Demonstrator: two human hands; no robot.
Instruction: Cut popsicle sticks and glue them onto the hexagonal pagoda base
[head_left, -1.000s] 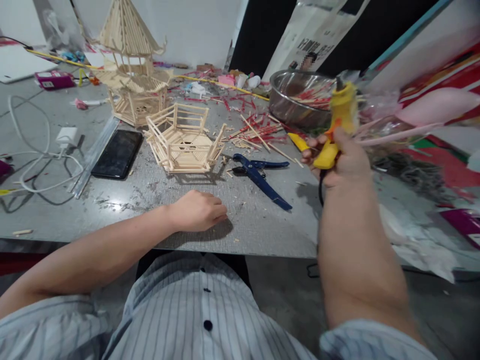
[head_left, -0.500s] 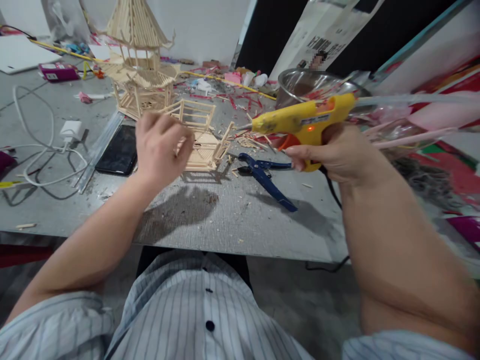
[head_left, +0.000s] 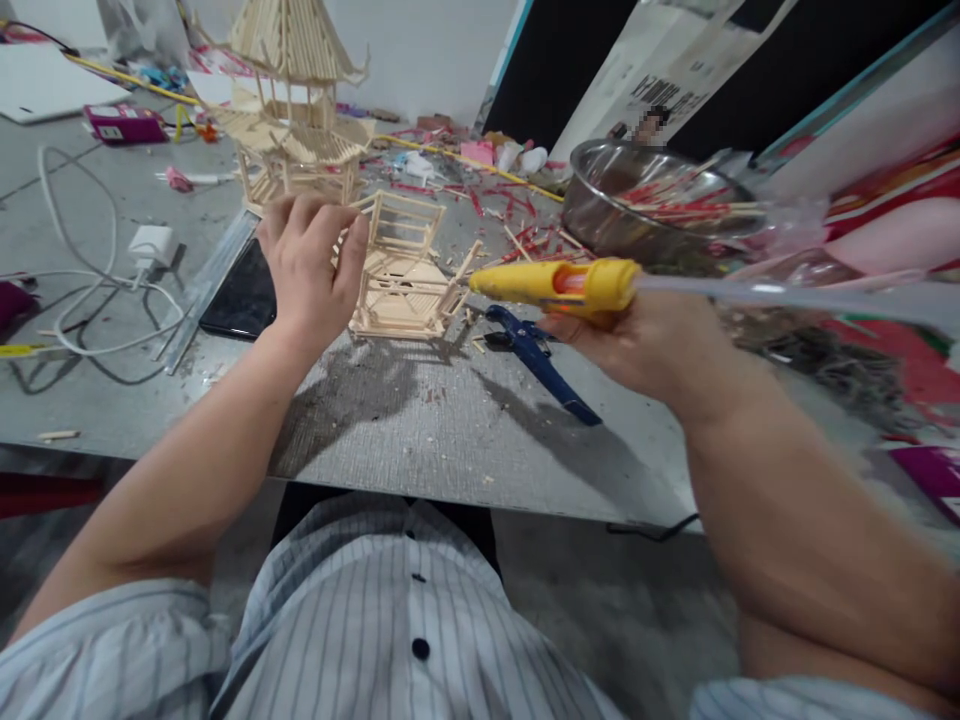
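My right hand [head_left: 637, 335] grips a yellow hot glue gun [head_left: 525, 284] with a clear glue stick out of its back. The gun's tip points left at the right side of a small wooden stick frame [head_left: 401, 300]; whether they touch I cannot tell. My left hand [head_left: 315, 250] is at the frame's left side with curled fingers, and what they pinch, if anything, is too small to make out. Behind it rises a wooden stick pagoda [head_left: 289, 130]. Blue cutters [head_left: 541, 365] lie in front of the glue gun.
A black phone [head_left: 240, 295] lies left of my left hand, beside a white charger [head_left: 152, 246] with a looped cable. At the back right stands a metal bowl [head_left: 600, 215] with red-and-wood sticks. Scraps cover the table's back, and its front edge is near my shirt.
The glue gun has turned and moved left and down, its tip now by the small frame's right side. My left hand has shifted slightly left, and the view has moved a little.
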